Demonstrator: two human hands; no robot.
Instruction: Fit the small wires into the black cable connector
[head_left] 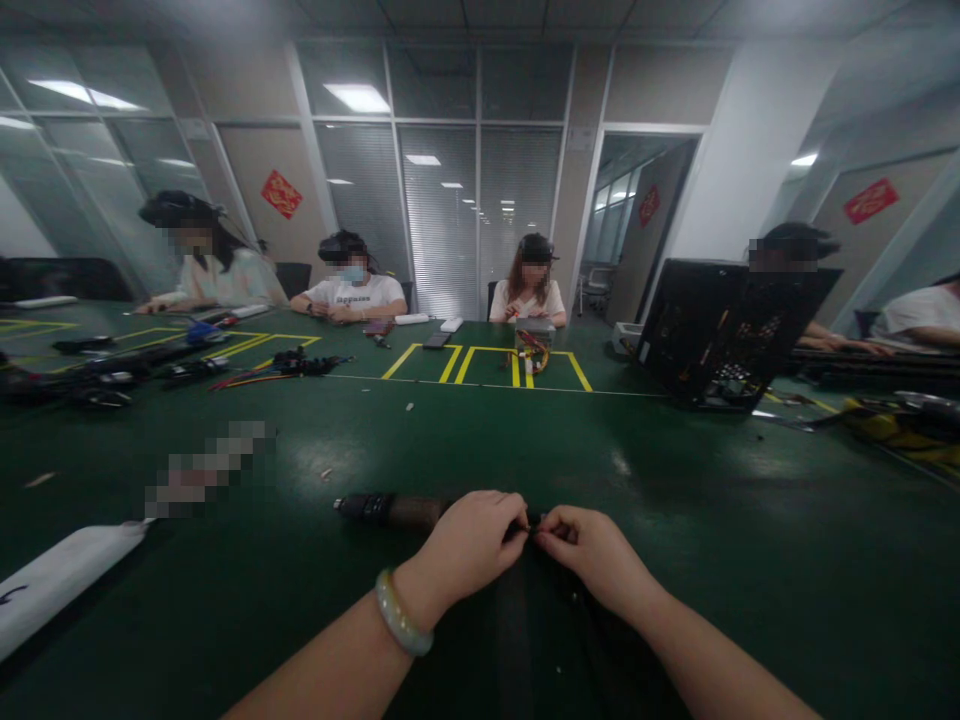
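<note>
Small black part [532, 526] lay low over the table [675, 520], close to the person, above a dark strap [514, 620]. The left hand [472, 545] and right hand [592, 555] each had their grip pinched on it. Fine fingertip work seemed underway, and any next move called for steady pinching.

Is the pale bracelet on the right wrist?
No, the bracelet circles the wrist behind the left hand; the right hand has none.

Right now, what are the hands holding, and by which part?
The left hand and right hand both pinch a small dark piece at the far edge of the black object; its kind is unclear.
</note>
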